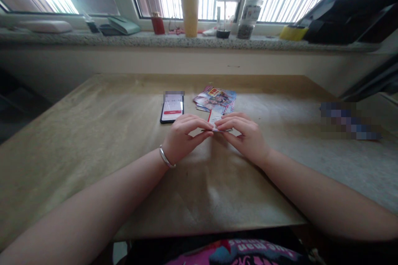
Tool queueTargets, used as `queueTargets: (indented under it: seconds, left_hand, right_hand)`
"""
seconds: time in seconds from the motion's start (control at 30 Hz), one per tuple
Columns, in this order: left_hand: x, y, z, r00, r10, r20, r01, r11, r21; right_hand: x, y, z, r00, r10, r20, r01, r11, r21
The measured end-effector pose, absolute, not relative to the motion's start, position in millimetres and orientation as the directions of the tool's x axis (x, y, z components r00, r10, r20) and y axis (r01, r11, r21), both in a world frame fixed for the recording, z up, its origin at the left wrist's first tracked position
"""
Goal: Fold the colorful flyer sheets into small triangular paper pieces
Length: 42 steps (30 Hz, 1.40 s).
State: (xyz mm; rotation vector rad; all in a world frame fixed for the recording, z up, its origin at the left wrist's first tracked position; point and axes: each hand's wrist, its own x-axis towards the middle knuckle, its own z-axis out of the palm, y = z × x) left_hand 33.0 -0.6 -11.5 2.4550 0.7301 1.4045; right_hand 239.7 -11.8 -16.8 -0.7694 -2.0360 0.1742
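Both hands meet over the middle of the table, pinching one small piece of white paper (215,117) with a red edge. My left hand (183,134), a silver bangle at its wrist, grips the paper's near left edge between thumb and fingers. On the other side my right hand (245,134) has its thumb under and its fingers on top of the same paper. Just beyond it lie several colourful printed leaflets (216,98), loosely stacked. A phone (173,109) with a lit screen rests left of them. The paper's underside is hidden.
The wooden table (93,132) runs back to a wall below a granite windowsill (124,40). On the sill stand a tall yellowish cylinder (190,4), a red container (158,23), a jar (248,18) and a black bag (348,12). A blurred-out object (350,121) lies at the right.
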Motion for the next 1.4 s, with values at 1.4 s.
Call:
queueTargets:
  seconds: [1.4]
  left_hand:
    - [25.4,6.8,-11.1,0.448,0.432,0.783,0.378,-0.885,0.272]
  right_hand:
    - [240.8,-13.4,-19.1,-0.295,0.588,0.753,0.436,0.784,-0.441]
